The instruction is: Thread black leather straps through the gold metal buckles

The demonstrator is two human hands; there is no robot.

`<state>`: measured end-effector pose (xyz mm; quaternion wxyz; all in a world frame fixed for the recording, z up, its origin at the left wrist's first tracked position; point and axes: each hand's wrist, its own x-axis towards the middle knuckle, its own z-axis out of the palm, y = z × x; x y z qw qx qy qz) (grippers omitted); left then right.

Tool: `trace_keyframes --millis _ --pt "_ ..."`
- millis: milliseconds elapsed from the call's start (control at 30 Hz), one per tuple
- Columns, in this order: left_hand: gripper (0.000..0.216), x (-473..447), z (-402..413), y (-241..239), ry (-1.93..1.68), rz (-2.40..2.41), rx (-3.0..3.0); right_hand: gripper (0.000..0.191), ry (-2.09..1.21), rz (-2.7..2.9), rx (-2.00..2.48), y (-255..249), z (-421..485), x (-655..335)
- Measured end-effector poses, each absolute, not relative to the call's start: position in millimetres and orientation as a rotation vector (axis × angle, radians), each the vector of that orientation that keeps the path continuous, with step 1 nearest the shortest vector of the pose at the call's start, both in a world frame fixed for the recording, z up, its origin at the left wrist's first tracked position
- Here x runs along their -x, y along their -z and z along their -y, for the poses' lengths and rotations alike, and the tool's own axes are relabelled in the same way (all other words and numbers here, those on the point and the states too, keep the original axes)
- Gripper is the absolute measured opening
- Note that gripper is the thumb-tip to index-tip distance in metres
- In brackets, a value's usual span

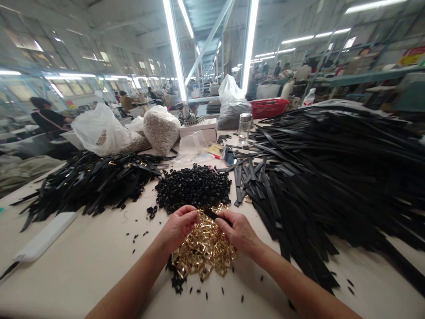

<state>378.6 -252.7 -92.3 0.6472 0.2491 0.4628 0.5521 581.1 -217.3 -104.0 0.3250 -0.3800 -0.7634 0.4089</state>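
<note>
Above a heap of gold buckles (204,254), my two hands are close together. My left hand (181,225) is closed in a pinch, with what looks like a gold buckle at its fingertips, partly hidden by the fingers. Between the thumb and fingers of my right hand (237,230) is a black strap (210,214), its short end pointing toward the left fingertips. Whether strap and buckle touch, I cannot tell. Just beyond the hands lies a pile of small black loops (192,186).
Long black straps (332,177) cover the right side. Straps with gold fittings (99,181) are heaped left, behind a white bar-shaped object (46,237). Filled plastic bags (161,128), a glass jar (245,128) and a red basket (268,107) stand at the back. Other people work farther off.
</note>
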Motion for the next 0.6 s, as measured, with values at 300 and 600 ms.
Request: trace_keyframes --millis 300,600 --pt "0.025 -379.9 260.6 90.9 -1.261 -1.180 -0.833 0.021 -1.094 1.957 0.935 104.3 224.7 -575.8" --pt "0.027 -391.4 255.6 94.7 -1.373 -1.103 -0.687 0.020 -1.116 1.995 0.881 108.8 232.1 -571.0"
